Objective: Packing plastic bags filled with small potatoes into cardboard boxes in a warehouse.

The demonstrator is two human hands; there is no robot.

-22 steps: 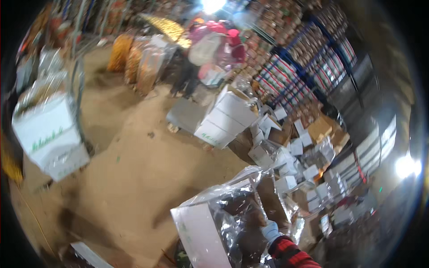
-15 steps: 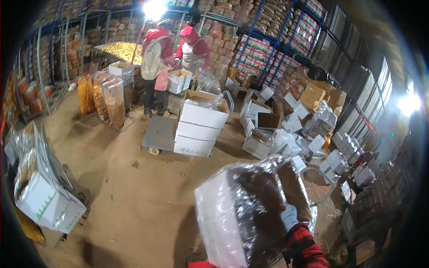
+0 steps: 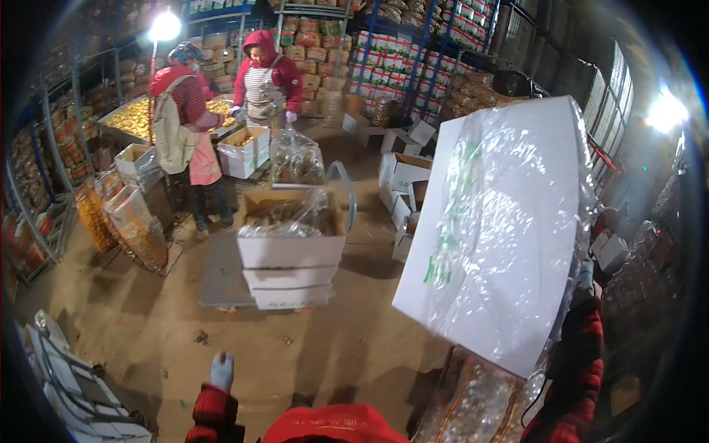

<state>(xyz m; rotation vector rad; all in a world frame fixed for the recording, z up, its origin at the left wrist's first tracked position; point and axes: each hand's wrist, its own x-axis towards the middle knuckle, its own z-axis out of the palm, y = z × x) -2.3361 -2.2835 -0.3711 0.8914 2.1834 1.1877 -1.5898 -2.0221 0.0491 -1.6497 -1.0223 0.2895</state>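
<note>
— Two hands, so what is each one doing?

— The right hand (image 3: 585, 279), in a pale glove with a red sleeve below it, is up at the right edge of a big white carton (image 3: 496, 229). It grips that edge, with the fingers mostly hidden behind the box. The carton is raised and tilted, its broad white face turned toward the camera, and a clear plastic liner (image 3: 509, 214) drapes over it.

— And the left hand?

— The left hand (image 3: 221, 369) hangs low near the bottom edge of the view, gloved too, holding nothing, fingers loosely together and pointing at the floor. It is well apart from the carton.

— What lies beneath the raised carton?

— A clear bag of small brownish pieces (image 3: 473, 399) sits just under its lower corner.

— Farther out?

— Mid-floor, a stack of white boxes (image 3: 292, 258) stands on a flat cart (image 3: 221, 277); the top box is open and lined with plastic, and a curved handle rises beside it. Beyond it, open empty cartons (image 3: 402, 173) lie scattered on the dirt floor (image 3: 148, 325).

— Anyone else there?

— Two people in red jackets (image 3: 188, 118) stand at the back left beside a table of yellowish produce (image 3: 136, 117), one with hands over a filled white box (image 3: 244, 148). Shelving packed with boxes (image 3: 413, 44) lines the back wall.
</note>
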